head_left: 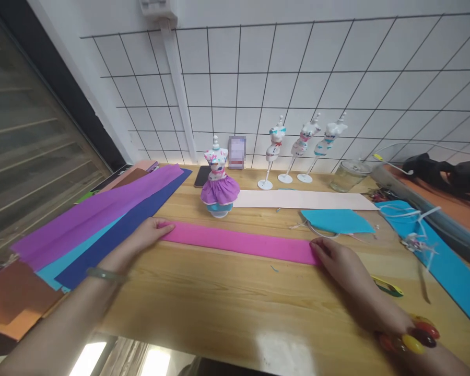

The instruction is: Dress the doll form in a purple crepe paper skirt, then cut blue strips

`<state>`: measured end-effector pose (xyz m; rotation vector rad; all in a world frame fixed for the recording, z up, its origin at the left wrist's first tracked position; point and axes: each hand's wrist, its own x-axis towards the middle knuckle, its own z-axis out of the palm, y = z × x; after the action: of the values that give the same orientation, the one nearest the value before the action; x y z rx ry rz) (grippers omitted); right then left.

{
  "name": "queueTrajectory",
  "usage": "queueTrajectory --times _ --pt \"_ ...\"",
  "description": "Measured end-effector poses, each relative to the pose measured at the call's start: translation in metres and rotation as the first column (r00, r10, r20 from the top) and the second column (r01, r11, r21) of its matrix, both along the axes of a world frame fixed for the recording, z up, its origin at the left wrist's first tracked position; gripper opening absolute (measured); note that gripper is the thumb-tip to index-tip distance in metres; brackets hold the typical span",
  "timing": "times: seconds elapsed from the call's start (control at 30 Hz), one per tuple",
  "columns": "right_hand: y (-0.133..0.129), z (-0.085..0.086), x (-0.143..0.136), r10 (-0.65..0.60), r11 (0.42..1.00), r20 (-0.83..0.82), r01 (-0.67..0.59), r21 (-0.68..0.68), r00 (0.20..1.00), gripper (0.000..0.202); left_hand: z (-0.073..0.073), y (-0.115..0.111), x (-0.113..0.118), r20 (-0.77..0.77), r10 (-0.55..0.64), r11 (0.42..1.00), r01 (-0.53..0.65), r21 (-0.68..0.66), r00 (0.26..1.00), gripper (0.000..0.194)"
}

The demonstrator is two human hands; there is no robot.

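Observation:
A long pink strip of paper or fabric point(235, 241) is stretched flat across the wooden table. My left hand point(151, 231) pinches its left end between thumb and fingers. At the right end, my right hand point(332, 256) grips the strip the same way, fingers closed on the edge. Just behind the strip stands a small dress form point(219, 183) in a purple gathered skirt with a turquoise layer below. A pale pink strip point(301, 199) lies behind, and a folded turquoise piece point(337, 221) with a white cord rests near my right hand.
Purple point(102, 209) and navy point(129, 232) sheets are piled at left. Three bare mini dress forms point(276, 141) stand along the back, beside a glass jar point(348, 176). A yellow thread snipper point(387, 286) lies by my right forearm. A blue strip point(450, 271) runs along the right edge.

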<state>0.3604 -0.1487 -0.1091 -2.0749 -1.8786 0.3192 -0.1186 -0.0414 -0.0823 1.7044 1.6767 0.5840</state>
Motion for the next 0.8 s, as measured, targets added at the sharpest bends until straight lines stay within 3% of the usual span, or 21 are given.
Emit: queueTrajectory --times 0.1,0.3,0.53,0.8 --pt "0.0 -0.001 -0.004 0.017 1.0 0.089 -0.019 0.021 0.996 0.031 -0.002 -0.001 0.001 -0.101 -0.066 0.997 0.07 0.038 0.993 0.045" --pt "-0.001 -0.006 -0.007 0.05 0.99 0.249 -0.081 0.116 0.967 0.031 -0.004 -0.004 0.005 -0.219 -0.044 0.99 0.071 0.118 0.975 0.039" --pt "0.001 -0.016 -0.004 0.07 0.981 0.304 -0.121 0.153 0.95 0.03 -0.003 -0.011 0.011 -0.325 -0.074 0.977 0.134 0.165 0.943 0.036" --pt "0.001 -0.012 -0.008 0.076 0.983 0.326 -0.125 0.133 0.942 0.028 -0.013 -0.007 0.008 -0.457 -0.056 0.97 0.157 0.185 0.888 0.04"
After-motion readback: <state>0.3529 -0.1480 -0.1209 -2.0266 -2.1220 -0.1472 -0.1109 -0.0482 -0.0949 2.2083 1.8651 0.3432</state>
